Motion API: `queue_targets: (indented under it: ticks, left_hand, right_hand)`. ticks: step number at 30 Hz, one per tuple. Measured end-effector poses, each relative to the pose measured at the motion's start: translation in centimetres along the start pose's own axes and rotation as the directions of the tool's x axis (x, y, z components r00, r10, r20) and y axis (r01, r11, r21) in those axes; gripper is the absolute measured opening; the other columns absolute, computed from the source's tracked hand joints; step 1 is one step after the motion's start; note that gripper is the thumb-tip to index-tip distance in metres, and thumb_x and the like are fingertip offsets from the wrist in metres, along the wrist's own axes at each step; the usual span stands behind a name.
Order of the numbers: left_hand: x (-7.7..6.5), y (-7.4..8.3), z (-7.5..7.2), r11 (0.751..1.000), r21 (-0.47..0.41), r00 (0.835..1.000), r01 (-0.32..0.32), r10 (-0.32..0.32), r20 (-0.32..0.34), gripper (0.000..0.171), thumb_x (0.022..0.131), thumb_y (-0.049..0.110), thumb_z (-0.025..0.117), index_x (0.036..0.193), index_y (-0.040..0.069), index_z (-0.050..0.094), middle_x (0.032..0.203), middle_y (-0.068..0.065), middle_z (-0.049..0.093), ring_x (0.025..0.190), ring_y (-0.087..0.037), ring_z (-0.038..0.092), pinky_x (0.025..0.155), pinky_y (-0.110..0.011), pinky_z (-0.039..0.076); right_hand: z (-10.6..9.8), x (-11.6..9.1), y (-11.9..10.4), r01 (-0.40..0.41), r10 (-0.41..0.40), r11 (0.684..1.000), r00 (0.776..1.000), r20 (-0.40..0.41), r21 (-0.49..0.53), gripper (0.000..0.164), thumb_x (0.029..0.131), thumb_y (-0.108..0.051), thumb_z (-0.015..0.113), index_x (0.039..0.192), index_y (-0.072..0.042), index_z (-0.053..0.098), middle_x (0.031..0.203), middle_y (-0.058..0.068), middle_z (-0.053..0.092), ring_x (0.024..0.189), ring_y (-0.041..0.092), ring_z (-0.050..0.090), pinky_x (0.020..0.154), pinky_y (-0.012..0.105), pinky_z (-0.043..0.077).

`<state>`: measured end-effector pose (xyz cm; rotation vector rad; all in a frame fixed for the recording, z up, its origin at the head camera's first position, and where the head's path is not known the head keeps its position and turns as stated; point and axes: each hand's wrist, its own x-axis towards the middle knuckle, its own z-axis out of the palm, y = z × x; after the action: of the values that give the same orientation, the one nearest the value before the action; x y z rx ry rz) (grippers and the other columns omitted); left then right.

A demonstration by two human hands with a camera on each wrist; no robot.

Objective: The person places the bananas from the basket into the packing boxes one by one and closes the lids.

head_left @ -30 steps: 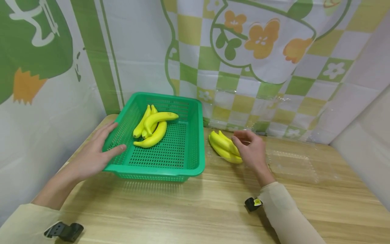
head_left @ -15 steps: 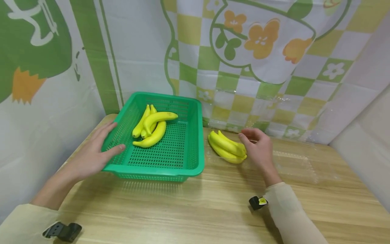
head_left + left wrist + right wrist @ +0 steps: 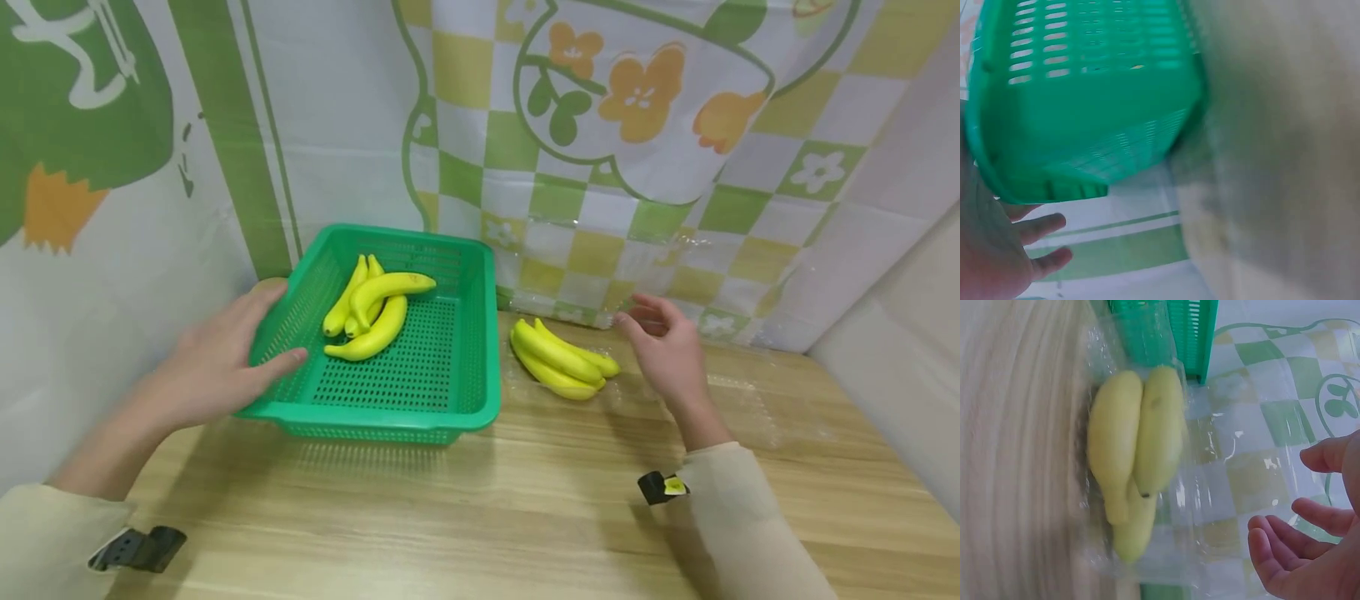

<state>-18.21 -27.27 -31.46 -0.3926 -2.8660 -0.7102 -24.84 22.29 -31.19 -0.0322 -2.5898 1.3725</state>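
Observation:
My left hand (image 3: 213, 362) is at the left rim of a green plastic basket (image 3: 375, 419), its thumb over the rim and its fingers straight along the outer side. Several yellow bananas (image 3: 390, 287) lie inside, heaped toward the basket's back left. To the basket's right, three bananas (image 3: 558, 358) rest together in a clear plastic container (image 3: 1100, 565). My right hand (image 3: 667, 354) hovers just right of them, fingers loosely bent and nothing held. In the right wrist view its thumb and fingertips are well apart from the bananas.
A wooden table (image 3: 450, 517) carries everything. Behind it hangs a checked, flowered curtain (image 3: 592, 183), close to the basket's back edge. Thin clear plastic (image 3: 738, 404) lies flat on the table right of my right hand. A white wall surface (image 3: 900, 275) bounds the right side.
My right hand has drawn back to the right, away from the three bananas, uncovering their right ends. The left hand stays at the basket rim, and the bananas in the basket lie as before.

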Motion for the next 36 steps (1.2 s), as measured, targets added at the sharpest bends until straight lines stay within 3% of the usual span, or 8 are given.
queue_targets:
  ticks: [5,11,14,18,22,29,36]
  left_hand:
    - [1.6,2.0,-2.2,1.000,-0.014,0.998,-0.010,0.011,0.060,0.089,0.107,0.041,0.062,0.170,0.004,0.013,0.173,-0.029,0.023,0.157,-0.055,0.025,0.119,-0.078,0.027]
    - [4.2,7.0,-3.9,0.993,-0.115,0.990,-0.009,0.026,0.141,0.087,0.107,0.055,0.056,0.173,0.020,0.011,0.179,-0.016,0.016,0.163,-0.048,0.018,0.124,-0.076,0.022]
    - [5.4,9.6,-4.1,0.980,-0.195,0.984,-0.023,0.057,0.170,0.084,0.107,0.057,0.054,0.172,0.026,0.013,0.179,-0.010,0.019,0.164,-0.043,0.020,0.125,-0.074,0.024]
    - [7.4,12.7,-3.3,0.945,-0.327,0.977,-0.002,0.072,0.202,0.078,0.108,0.053,0.054,0.172,0.030,0.015,0.178,-0.005,0.022,0.165,-0.033,0.021,0.128,-0.067,0.027]
    - [9.8,15.1,-1.9,0.888,-0.455,0.972,0.064,0.048,0.232,0.075,0.109,0.054,0.051,0.171,0.032,0.015,0.179,0.002,0.019,0.166,-0.024,0.020,0.131,-0.060,0.027]
    - [14.0,18.0,0.7,0.735,-0.655,0.971,0.173,-0.015,0.239,0.072,0.111,0.055,0.046,0.172,0.026,0.018,0.179,0.008,0.019,0.165,-0.019,0.022,0.134,-0.047,0.025]
    - [17.2,19.6,2.5,0.589,-0.777,0.968,0.221,-0.034,0.250,0.066,0.112,0.052,0.041,0.170,0.023,0.026,0.178,0.002,0.024,0.163,-0.026,0.027,0.131,-0.047,0.030]
  right_hand:
    - [-1.1,1.0,-1.0,0.024,-0.024,0.999,1.000,-0.001,-0.036,0.066,0.105,-0.043,0.064,0.162,-0.016,0.046,0.159,0.017,0.055,0.145,0.040,0.054,0.115,0.058,0.049]
    - [-2.5,2.8,-2.8,0.036,-0.036,0.999,0.999,0.016,-0.001,0.071,0.105,-0.047,0.063,0.165,-0.016,0.040,0.165,0.015,0.048,0.148,0.038,0.051,0.118,0.057,0.047]
    - [-2.9,3.6,-3.6,0.011,-0.014,0.999,0.999,0.047,0.052,0.074,0.104,-0.053,0.060,0.167,-0.020,0.036,0.169,0.011,0.043,0.148,0.034,0.050,0.117,0.052,0.047]
    - [-3.3,4.6,-4.3,-0.031,0.021,0.991,0.997,0.072,0.128,0.077,0.105,-0.055,0.058,0.169,-0.020,0.031,0.172,0.011,0.038,0.151,0.034,0.046,0.119,0.049,0.046]
    - [-3.7,5.1,-4.9,-0.075,0.062,0.976,0.996,0.071,0.205,0.079,0.105,-0.056,0.057,0.169,-0.019,0.030,0.173,0.011,0.035,0.153,0.038,0.044,0.124,0.051,0.043]
    - [-3.9,5.4,-5.2,-0.117,0.107,0.966,0.993,0.057,0.230,0.080,0.105,-0.057,0.058,0.168,-0.017,0.031,0.173,0.009,0.037,0.153,0.037,0.045,0.124,0.048,0.043]
    - [-4.1,5.8,-5.5,-0.139,0.129,0.971,0.990,0.064,0.194,0.085,0.103,-0.059,0.059,0.169,-0.016,0.026,0.175,0.009,0.032,0.154,0.037,0.043,0.126,0.049,0.041]
